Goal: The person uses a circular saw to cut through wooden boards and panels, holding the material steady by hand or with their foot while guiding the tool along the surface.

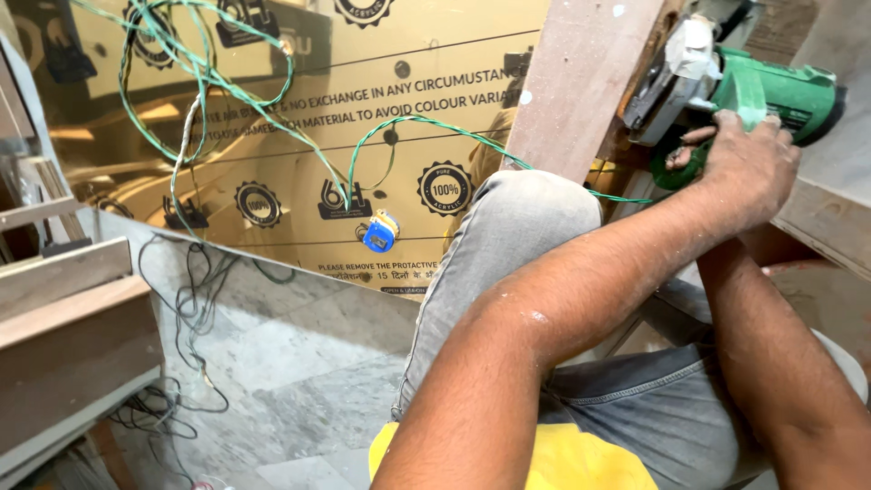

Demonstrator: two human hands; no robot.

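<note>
Grinder (771, 91), green, sits up against the wooden plank (581, 82) above our raised knee (526, 218), our left hand (748, 163) wrapped over its body (right hand hidden behind it, grip unclear), and we judge cutting barely begun.

You're looking down from the single camera on your head, tilted forward and a little to the right, close over your own raised knee (517, 227). That knee sits near mid-frame; beyond and to its left the view faces the gold mirrored sheet (299, 136) leaning upright (it fills the top left). Below the knee's left, the grey floor (299, 363) falls away. Up right of the knee, the green power tool (771, 95) runs to the frame's edge. No second view overlaps this one.
</note>
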